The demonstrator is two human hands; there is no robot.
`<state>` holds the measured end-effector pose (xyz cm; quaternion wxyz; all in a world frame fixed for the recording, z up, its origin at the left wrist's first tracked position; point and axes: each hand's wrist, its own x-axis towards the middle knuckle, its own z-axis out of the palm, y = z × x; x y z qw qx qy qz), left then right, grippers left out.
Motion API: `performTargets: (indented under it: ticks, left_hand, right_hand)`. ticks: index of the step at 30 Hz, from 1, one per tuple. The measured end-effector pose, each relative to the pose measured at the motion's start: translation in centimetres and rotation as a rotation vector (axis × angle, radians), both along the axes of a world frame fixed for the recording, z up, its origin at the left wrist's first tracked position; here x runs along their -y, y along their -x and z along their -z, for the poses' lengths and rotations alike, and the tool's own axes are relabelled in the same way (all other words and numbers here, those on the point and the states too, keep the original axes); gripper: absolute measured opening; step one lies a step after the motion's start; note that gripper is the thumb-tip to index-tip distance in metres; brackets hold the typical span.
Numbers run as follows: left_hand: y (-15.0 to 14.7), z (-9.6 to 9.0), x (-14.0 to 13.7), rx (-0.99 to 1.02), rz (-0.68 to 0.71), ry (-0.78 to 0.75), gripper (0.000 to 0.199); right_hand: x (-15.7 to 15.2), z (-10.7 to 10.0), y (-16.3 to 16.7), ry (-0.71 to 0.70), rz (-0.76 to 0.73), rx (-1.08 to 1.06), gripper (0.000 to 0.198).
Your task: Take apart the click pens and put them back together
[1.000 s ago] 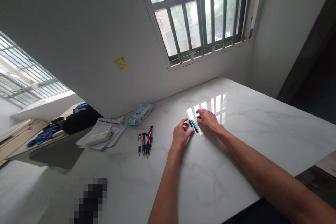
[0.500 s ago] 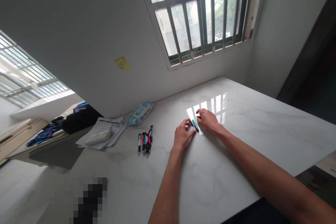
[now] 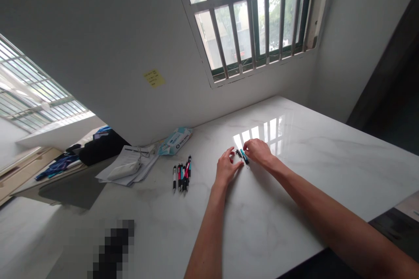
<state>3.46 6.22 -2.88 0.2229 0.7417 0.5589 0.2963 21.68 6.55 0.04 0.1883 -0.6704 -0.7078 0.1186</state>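
Note:
Two pens lie side by side on the white marbled table (image 3: 278, 200), between my hands. One is a teal and black pen (image 3: 245, 157); the other is a dark pen (image 3: 238, 154), just left of it. My left hand (image 3: 225, 169) rests to their left, thumb and fingers apart, the thumb tip close to the pens' lower ends. On the other side, my right hand (image 3: 257, 150) has its fingers curled and bent down by the teal pen's upper end. Whatever is under those fingertips is hidden.
Several pens (image 3: 182, 178) in red, teal, black and white lie in a bunch to the left. Behind them are a wipes packet (image 3: 176, 141) and papers (image 3: 144, 175) with a white object (image 3: 124, 170) on top. A wall with a barred window (image 3: 255, 22) borders the table.
My right hand has shifted slightly left, toward the teal pen. The red and black bit seen at its fingertips before is out of sight now. My left hand has barely moved.

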Motion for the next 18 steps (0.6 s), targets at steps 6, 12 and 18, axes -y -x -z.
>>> performTargets:
  ticks: [6, 12, 18]
  left_hand:
    - [-0.12, -0.04, -0.05, -0.005, 0.012, 0.007, 0.076]
    - [-0.22, -0.10, 0.01, -0.003, 0.022, 0.013, 0.077]
    - [-0.38, -0.13, -0.03, -0.021, 0.017, 0.009, 0.075]
  right_hand:
    - [0.09, 0.26, 0.14, 0.029, -0.025, 0.029, 0.022]
    - [0.04, 0.52, 0.28, 0.024, -0.044, 0.045, 0.026]
    - [0.05, 0.57, 0.37, 0.023, -0.054, 0.051, 0.026]
